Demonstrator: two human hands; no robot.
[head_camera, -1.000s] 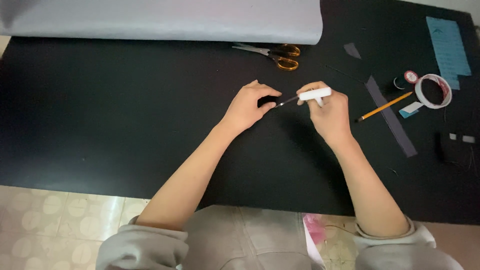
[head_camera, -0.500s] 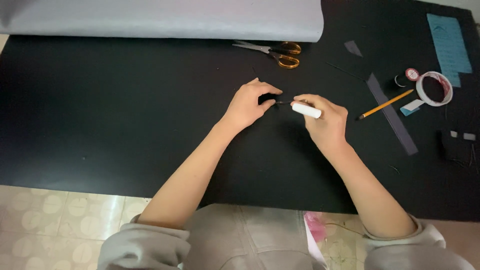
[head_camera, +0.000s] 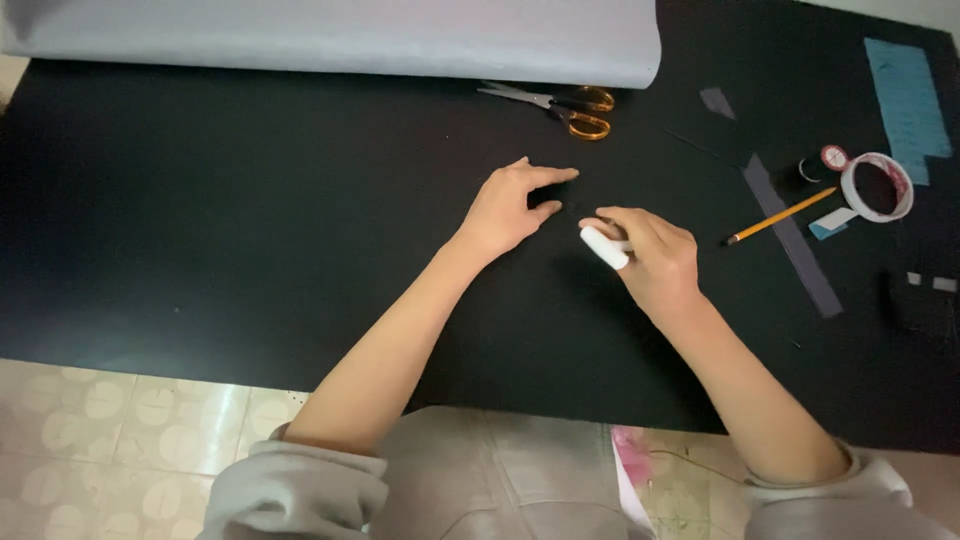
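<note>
Right hand (head_camera: 655, 258) in closed grip on a white pen (head_camera: 604, 246), angled for marking the black surface (head_camera: 250, 220); left hand (head_camera: 510, 205), fingers spread and empty, presses the surface just left of the pen, steadying it. Scissors (head_camera: 560, 102) lie beyond.

Bare black table (head_camera: 220, 200) lies open leftward; scissors (head_camera: 560, 104) ahead, pencil (head_camera: 782, 216) and tape roll (head_camera: 878, 187) rightward.

A wide black tabletop (head_camera: 200, 220) fills most of the view, matte under soft, even light. Along its far edge lies a long roll of pale grey sheet (head_camera: 330, 35). Near the left corner, a cream tiled floor (head_camera: 110, 430) with rounded patterns catches a faint sheen.
</note>
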